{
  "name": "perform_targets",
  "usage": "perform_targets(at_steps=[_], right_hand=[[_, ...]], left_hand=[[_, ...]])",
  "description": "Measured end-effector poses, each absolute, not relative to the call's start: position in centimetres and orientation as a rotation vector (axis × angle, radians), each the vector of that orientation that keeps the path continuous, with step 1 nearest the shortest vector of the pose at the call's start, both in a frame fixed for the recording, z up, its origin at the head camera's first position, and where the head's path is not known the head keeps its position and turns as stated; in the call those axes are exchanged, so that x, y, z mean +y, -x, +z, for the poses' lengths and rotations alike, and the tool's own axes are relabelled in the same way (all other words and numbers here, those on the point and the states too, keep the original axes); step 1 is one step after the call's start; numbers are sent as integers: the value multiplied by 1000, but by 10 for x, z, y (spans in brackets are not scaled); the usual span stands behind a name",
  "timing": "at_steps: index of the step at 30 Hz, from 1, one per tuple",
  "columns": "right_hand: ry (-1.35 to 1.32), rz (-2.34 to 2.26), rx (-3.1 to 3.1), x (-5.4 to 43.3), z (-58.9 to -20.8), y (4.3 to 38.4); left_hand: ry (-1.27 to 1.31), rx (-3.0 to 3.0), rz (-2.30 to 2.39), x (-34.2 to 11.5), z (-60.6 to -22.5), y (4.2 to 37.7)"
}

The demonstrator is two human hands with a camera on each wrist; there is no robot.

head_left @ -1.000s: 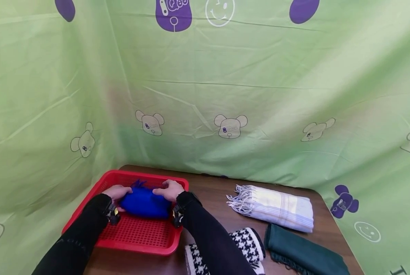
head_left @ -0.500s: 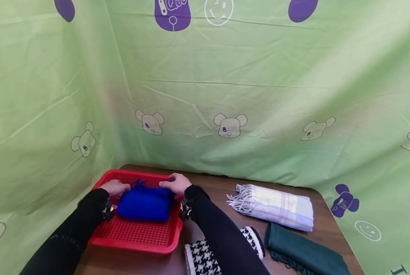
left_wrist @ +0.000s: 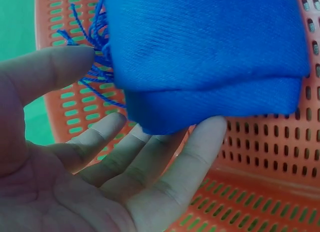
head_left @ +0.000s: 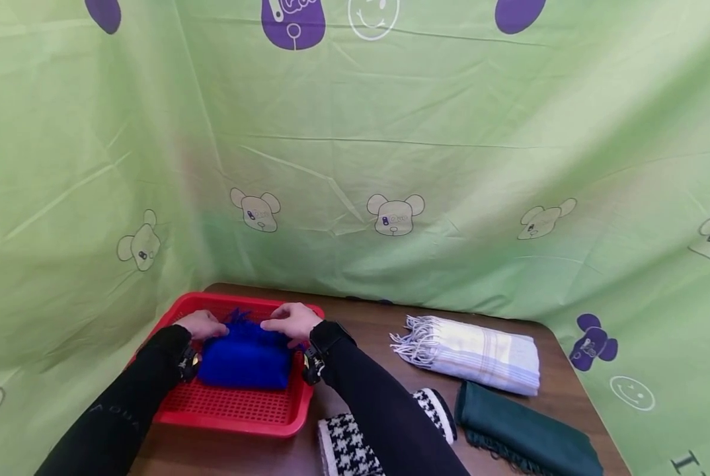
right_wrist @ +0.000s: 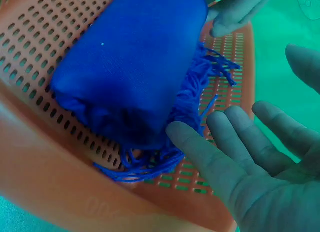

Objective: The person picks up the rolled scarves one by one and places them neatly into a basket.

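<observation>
A folded blue fringed scarf [head_left: 244, 362] lies in a red plastic basket [head_left: 227, 424] in the head view. My left hand [head_left: 202, 324] is at the scarf's left end. In the left wrist view its fingers [left_wrist: 205, 137] are extended by the lower edge of the folds, and the thumb stands apart near the fringe. My right hand [head_left: 295, 322] is at the far right corner. In the right wrist view its fingers [right_wrist: 200, 149] are spread and loosely straight, one fingertip at the scarf's end beside the fringe. Neither hand is curled round the cloth.
Right of the basket, a black-and-white houndstooth cloth [head_left: 355, 443] lies partly under my right sleeve. A dark green folded scarf [head_left: 527, 426] and a pale plaid fringed scarf [head_left: 486, 354] lie farther right on the brown table [head_left: 355, 330]. A green printed curtain [head_left: 331, 258] hangs behind.
The blue scarf has settled toward the near side of the basket and lies flatter. My right hand moved outward to the right, then back in toward the scarf.
</observation>
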State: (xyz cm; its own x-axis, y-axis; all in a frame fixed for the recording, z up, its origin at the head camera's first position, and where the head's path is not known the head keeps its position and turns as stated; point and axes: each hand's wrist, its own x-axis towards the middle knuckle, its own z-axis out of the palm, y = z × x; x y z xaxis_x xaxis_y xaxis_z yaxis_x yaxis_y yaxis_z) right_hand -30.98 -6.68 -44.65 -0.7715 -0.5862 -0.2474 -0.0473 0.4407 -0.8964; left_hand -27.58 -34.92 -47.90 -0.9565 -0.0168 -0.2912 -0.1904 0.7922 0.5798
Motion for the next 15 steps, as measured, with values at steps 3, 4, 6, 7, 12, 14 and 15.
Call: perform_targets(at_steps=[3,4,6,7,12,14,15], right_hand=[[516,-1310,2173,-67,-449,309],[513,-1293,2187,-66,-450,309],[515,-1248,2221,-67,-453,309],[520,-1218,2242,-67,-455,309],[576,-1109,2314,-70,-462,310],[599,-1084,2333,-71,-465,311],[607,-1072,2343,-72,-467,311]], left_hand=[[187,2679,968,-348,-474,273],[207,2654,1003,-348,-473,272],[247,2601,1066,-349,-472,270],[264,2574,1095,-349,-471,269],[268,2514,1161,-352,-472,263],[257,2506,1161,-354,-473,260],[256,2499,1158,-355,-473,259]])
